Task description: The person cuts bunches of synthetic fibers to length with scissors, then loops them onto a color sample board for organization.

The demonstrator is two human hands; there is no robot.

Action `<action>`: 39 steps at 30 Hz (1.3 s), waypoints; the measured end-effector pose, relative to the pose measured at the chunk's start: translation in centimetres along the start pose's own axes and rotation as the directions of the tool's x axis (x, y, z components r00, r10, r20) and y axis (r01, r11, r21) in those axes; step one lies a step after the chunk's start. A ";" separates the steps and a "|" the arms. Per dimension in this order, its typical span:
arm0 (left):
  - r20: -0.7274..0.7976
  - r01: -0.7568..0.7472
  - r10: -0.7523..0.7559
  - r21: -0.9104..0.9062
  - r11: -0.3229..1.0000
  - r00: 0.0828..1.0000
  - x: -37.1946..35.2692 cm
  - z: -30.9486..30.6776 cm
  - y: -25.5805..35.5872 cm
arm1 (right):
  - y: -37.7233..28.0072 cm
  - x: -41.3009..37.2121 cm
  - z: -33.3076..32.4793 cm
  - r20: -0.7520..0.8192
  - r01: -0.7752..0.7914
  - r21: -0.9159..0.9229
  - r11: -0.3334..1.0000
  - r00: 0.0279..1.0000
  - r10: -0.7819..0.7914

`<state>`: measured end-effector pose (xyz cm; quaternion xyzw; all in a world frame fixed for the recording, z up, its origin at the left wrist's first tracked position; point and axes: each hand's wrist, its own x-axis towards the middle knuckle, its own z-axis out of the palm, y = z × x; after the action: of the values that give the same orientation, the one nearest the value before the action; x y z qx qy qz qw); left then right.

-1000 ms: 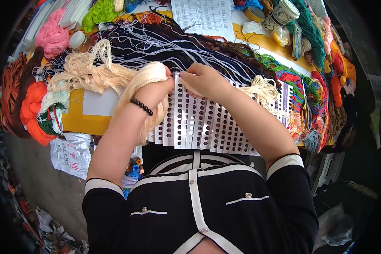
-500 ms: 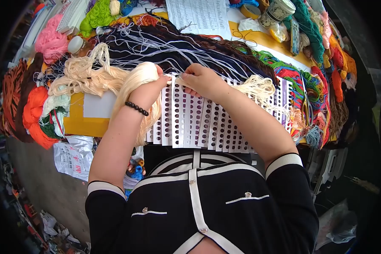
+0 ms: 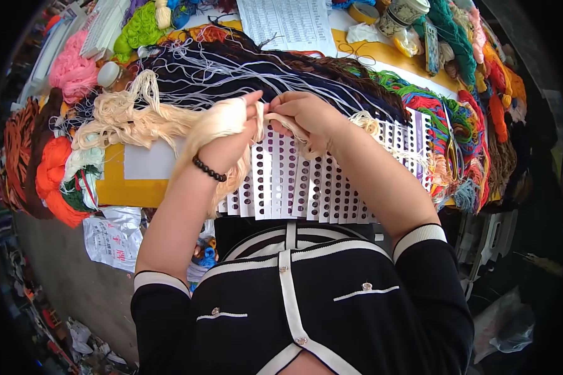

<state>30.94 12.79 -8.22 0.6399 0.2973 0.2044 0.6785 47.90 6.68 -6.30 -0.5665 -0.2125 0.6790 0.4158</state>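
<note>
My left hand (image 3: 236, 134), with a black bead bracelet at the wrist, is closed on a thick cream thread skein (image 3: 216, 122) that drapes over it and hangs down beside the wrist. Close by on the right, my right hand (image 3: 303, 115) pinches a thinner part of the cream thread, and a loop of it hangs below the fingers. The fingertips of both hands nearly meet. Beneath them lie white cards with rows of punched holes (image 3: 297, 187), fanned side by side. More cream thread (image 3: 128, 119) is heaped to the left.
Dark thread with pale lilac strands (image 3: 194, 69) stretches behind my hands. Multicoloured skeins (image 3: 466, 137) lie right, orange (image 3: 56, 172) and pink (image 3: 75, 69) ones left. A printed sheet (image 3: 288, 25), a jar (image 3: 108, 75) and a patterned tin (image 3: 401, 15) stand farther back.
My left hand has turned and its fingers now point more to the right, with the skein draped over it. A loop of cream thread now hangs from my right hand.
</note>
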 end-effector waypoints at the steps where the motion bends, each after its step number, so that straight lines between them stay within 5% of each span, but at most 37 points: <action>1: 0.023 -0.067 0.064 0.193 0.979 0.998 0.0 0.4 0.4 | 0.1 0.2 0.0 -0.002 0.002 0.000 1.000 1.000 -0.002; 4: 0.064 -0.090 0.067 0.490 0.867 0.996 0.0 0.0 2.4 | 0.6 1.1 -0.1 -0.001 0.006 -0.039 0.999 1.000 -0.006; 5: 0.058 -0.046 0.014 0.597 0.801 0.998 0.0 -0.6 2.6 | 0.7 1.5 -0.2 0.004 0.022 -0.221 0.975 1.000 -0.022; 6: -0.017 0.014 -0.009 0.299 0.954 1.000 0.1 -1.4 1.2 | 0.8 1.9 -0.2 0.012 0.039 -0.394 0.918 0.999 -0.037; 7: -0.122 0.078 -0.074 0.030 0.996 0.990 0.0 -2.5 0.5 | 1.1 2.1 -0.1 -0.016 -0.006 -0.367 0.930 1.000 0.000; 8: -0.203 0.113 -0.164 -0.244 0.963 0.965 -0.1 -3.9 -0.1 | 0.7 1.7 0.3 -0.018 -0.007 -0.360 0.933 1.000 0.001; 10: -0.204 0.188 -0.310 -0.463 0.866 0.928 -0.4 -6.5 0.0 | -0.5 0.6 0.9 -0.113 -0.026 -0.751 0.660 0.990 -0.090; 19: -0.284 0.076 -0.308 -0.613 0.787 0.908 -4.4 -16.2 3.6 | -0.1 0.9 0.9 -0.114 -0.024 -0.778 0.627 0.988 -0.104; 21: -0.333 -0.009 -0.224 -0.576 0.818 0.916 -5.3 -19.7 4.6 | 0.1 1.1 0.9 -0.122 -0.036 -0.788 0.615 0.988 -0.099; 23: -0.413 -0.105 -0.152 -0.537 0.837 0.898 -6.1 -22.9 6.6 | 0.8 1.7 0.6 -0.095 -0.036 -0.597 0.801 0.995 -0.026; 24: -0.503 -0.156 -0.102 -0.447 0.881 0.858 -6.6 -24.6 7.5 | 0.9 1.8 0.6 -0.097 -0.038 -0.595 0.803 0.995 -0.024; 26: -0.490 -0.245 -0.073 -0.553 0.796 0.869 -6.3 -24.9 8.9 | 1.0 1.9 0.7 -0.069 0.005 -0.623 0.783 0.996 -0.061; 28: -0.513 -0.195 -0.005 -0.335 0.922 0.859 -6.2 -24.9 8.2 | 2.1 2.8 0.6 -0.084 0.032 -0.682 0.731 0.989 -0.121; 30: -0.458 -0.197 0.033 -0.316 0.928 0.888 -5.9 -23.7 6.2 | 2.1 2.6 0.8 -0.093 0.063 -0.741 0.668 0.977 -0.194; 33: -0.349 0.035 -0.281 -0.569 0.821 0.894 -8.7 -14.8 6.3 | 2.8 1.2 1.7 -0.068 0.178 -0.816 0.550 0.915 -0.398; 34: -0.366 0.014 -0.218 -0.486 0.874 0.904 -9.6 -12.7 5.4 | 2.8 0.2 2.4 -0.060 0.186 -0.818 0.544 0.913 -0.403; 37: -0.395 0.029 -0.216 -0.428 0.903 0.893 -13.1 -6.9 4.1 | 2.3 -4.0 6.1 0.074 0.446 -0.566 0.694 0.865 -0.496; 39: -0.174 0.098 -0.216 -0.516 0.851 0.961 -14.7 -5.6 3.9 | 2.6 -5.3 8.6 0.219 0.565 -0.384 0.731 0.824 -0.522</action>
<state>16.78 7.71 -2.30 0.3872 0.3605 0.2895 0.7977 39.00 2.54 -2.81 -0.5236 -0.5338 0.4893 0.4487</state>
